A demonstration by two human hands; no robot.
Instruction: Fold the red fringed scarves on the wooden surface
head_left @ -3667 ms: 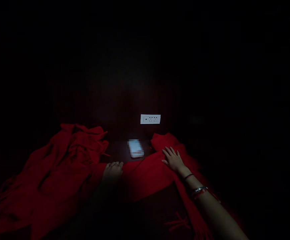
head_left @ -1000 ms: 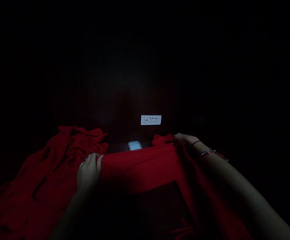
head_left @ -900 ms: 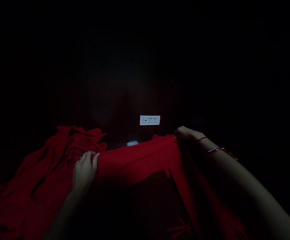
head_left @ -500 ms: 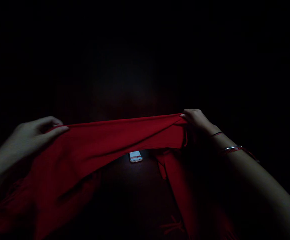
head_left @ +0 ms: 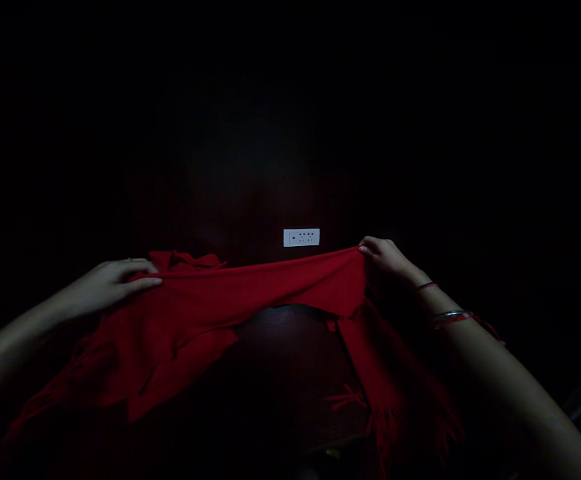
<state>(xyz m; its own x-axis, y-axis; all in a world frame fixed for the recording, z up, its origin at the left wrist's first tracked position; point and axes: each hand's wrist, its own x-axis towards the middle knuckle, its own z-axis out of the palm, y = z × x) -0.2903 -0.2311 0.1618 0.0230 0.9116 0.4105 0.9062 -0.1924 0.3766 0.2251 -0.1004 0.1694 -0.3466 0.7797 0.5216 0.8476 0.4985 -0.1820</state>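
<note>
A red fringed scarf point(head_left: 265, 287) is stretched between my two hands above a dark tabletop. My left hand point(head_left: 125, 277) pinches its upper edge at the left, thumb toward me. At the right, my right hand point(head_left: 383, 255) is closed on the other end of that edge. Loose cloth hangs under both hands, and tasselled ends droop at the lower left and lower right. Part of the scarf lies bunched behind my left fingers. Bangles and a thin band circle my right wrist.
The dark wooden table point(head_left: 290, 360) shows beneath the cloth, with its near edge low in view. A white socket plate point(head_left: 301, 237) is on the dark surface beyond the scarf. Most of the surroundings are too dark to make out.
The scarf and both hands sit slightly lower in view, and my left hand is further right. The phone seen under the cloth no longer shows; the socket plate has come into sight.
</note>
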